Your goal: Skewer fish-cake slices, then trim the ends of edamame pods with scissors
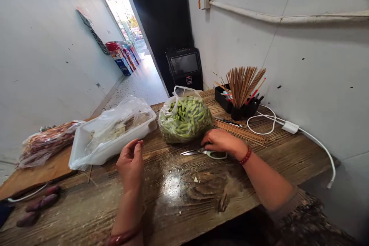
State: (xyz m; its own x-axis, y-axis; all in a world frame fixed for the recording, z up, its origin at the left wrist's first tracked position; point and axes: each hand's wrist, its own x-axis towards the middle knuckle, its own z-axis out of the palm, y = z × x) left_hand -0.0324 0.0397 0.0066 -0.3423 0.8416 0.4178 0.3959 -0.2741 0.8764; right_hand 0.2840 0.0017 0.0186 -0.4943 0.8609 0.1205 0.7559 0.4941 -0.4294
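Your left forearm point(127, 203) comes up from the bottom of the view, nearest the camera, with a red bracelet point(123, 237) low on it. Your hands are apart from each other: the left hand point(131, 161) is raised above the desk point(86, 211) near the white tray point(112, 153), its thumb and fingertips drawn close, and you cannot tell from here whether anything is pinched between them. Your right hand point(216, 140) is palm down over the scissors point(215, 155), fingers curled beside the foot of the clear bag point(186, 123); what those fingertips grip, if anything, is hidden. That bag, full of green pods point(191, 109), stands in the middle of the desk, straight ahead of you. Behind your right hand lie loose skewers point(245, 134), with more upright in a black cup point(236, 113). Judging by the reach, the step in hand looks like fetching or settling something by the scissors. A next move there would call for mindful fingers: the blades lie on the desk just in front of the bag, tips pointing left, and thin plastic could snag on them.
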